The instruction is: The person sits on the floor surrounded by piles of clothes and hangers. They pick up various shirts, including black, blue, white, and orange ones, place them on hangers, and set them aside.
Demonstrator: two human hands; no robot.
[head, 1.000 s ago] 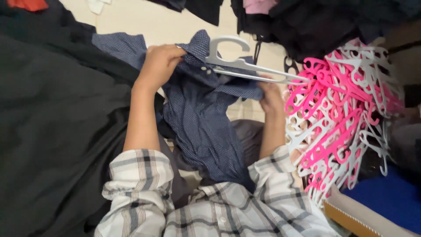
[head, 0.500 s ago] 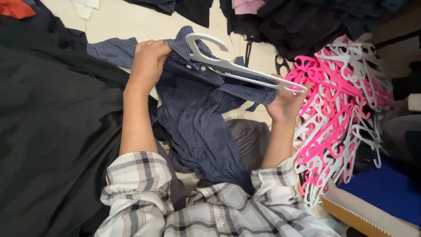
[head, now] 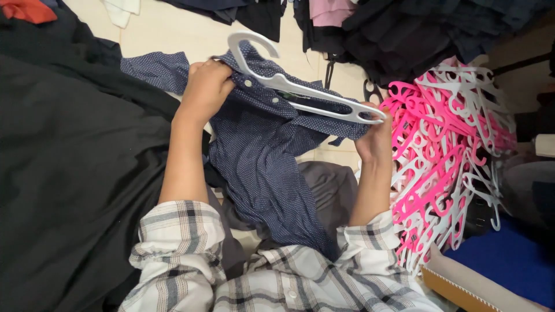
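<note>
The far arm of the white hanger (head: 300,92) is buried under the collar of the navy dotted shirt (head: 266,167), and the shirt's lower hem disappears behind the person's plaid sleeves. The left hand (head: 205,89) is closed in a fist around the collar fabric at the hanger's hooked end. The right hand (head: 374,138) grips the hanger's near tip together with a fold of shirt; its fingertips are hidden behind the cloth. The shirt hangs between both forearms, above the tiled floor (head: 173,32). To the right, a heap of pink and white hangers (head: 445,156) spills over a cardboard box (head: 462,286) whose interior cannot be made out.
</note>
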